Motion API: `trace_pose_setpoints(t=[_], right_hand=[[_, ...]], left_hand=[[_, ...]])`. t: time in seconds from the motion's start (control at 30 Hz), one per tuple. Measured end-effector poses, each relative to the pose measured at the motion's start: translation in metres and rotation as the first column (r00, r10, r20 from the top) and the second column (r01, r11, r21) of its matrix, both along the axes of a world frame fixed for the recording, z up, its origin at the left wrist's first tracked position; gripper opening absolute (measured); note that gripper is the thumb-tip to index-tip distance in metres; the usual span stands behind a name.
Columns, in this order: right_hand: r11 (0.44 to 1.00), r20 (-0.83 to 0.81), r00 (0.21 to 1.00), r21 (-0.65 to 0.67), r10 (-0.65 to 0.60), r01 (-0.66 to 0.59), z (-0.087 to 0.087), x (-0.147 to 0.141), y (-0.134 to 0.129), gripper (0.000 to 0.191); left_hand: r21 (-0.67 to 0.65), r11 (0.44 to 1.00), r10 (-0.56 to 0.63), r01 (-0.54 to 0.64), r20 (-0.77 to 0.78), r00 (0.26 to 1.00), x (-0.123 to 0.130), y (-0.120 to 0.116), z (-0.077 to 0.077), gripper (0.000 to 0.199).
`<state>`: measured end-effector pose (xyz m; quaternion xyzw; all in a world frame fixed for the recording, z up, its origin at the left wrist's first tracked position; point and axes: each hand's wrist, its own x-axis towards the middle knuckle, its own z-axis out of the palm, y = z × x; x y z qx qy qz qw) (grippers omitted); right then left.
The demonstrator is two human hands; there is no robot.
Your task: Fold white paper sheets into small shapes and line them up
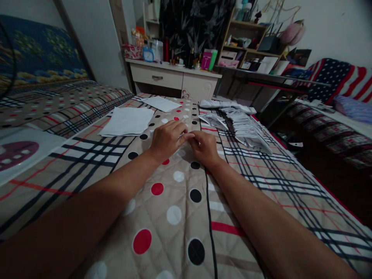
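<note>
My left hand (169, 140) and my right hand (204, 147) meet over the middle of the dotted bed cover (174, 193). Both have their fingers bent and pressed together, thumbs and fingertips touching. Whatever they may pinch is hidden or too small to make out. Left of my left hand lies a stack of white sheets (127, 121), with another flat white stack (161, 103) farther back. To the right of my right hand is a long row of folded white pieces (247, 128), and a separate folded white piece (214, 120) rests beside it.
A white plastic bag (26, 151) with a dark pink print lies at the left. Beyond the bed stands a white dresser (171, 77) crowded with bottles. A shelf unit (244, 48) and a desk are at the back right.
</note>
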<state>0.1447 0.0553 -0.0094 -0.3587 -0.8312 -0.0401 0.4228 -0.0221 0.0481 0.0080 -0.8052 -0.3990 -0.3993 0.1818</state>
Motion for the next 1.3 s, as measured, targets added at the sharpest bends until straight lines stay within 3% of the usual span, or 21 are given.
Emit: trace_pose_setpoints(t=[0.27, 0.5, 0.77, 1.03, 1.17, 1.3], right_hand=[[0.999, -0.001, 0.999, 0.009, 0.037, -0.037, 0.001, -0.001, -0.001, 0.029], [0.994, -0.004, 1.000, -0.103, -0.026, 0.025, 0.004, 0.002, -0.003, 0.031], [0.983, -0.069, 0.994, -0.170, -0.086, 0.073, 0.002, 0.008, 0.002, 0.030], [0.977, -0.181, 0.973, -0.181, -0.142, 0.109, 0.000, 0.013, 0.007, 0.028], [0.973, -0.287, 0.942, -0.201, -0.171, 0.115, -0.002, 0.016, 0.011, 0.027], [0.965, -0.292, 0.948, -0.257, -0.125, 0.048, -0.004, 0.015, 0.012, 0.027]], left_hand=[[0.005, 1.000, 0.025, -0.026, 0.047, 0.999, -0.015, 0.007, -0.001, 0.061], [-0.062, 0.993, 0.110, -0.103, 0.118, 0.987, -0.028, 0.013, 0.001, 0.060], [-0.191, 0.966, 0.229, -0.176, 0.309, 0.923, -0.042, 0.019, 0.001, 0.057], [-0.162, 0.969, 0.241, -0.185, 0.466, 0.852, -0.053, 0.027, -0.006, 0.057], [-0.168, 0.981, 0.176, -0.095, 0.577, 0.798, -0.052, 0.028, -0.009, 0.049], [-0.233, 0.944, -0.020, 0.234, 0.667, 0.745, -0.040, 0.032, -0.014, 0.034]])
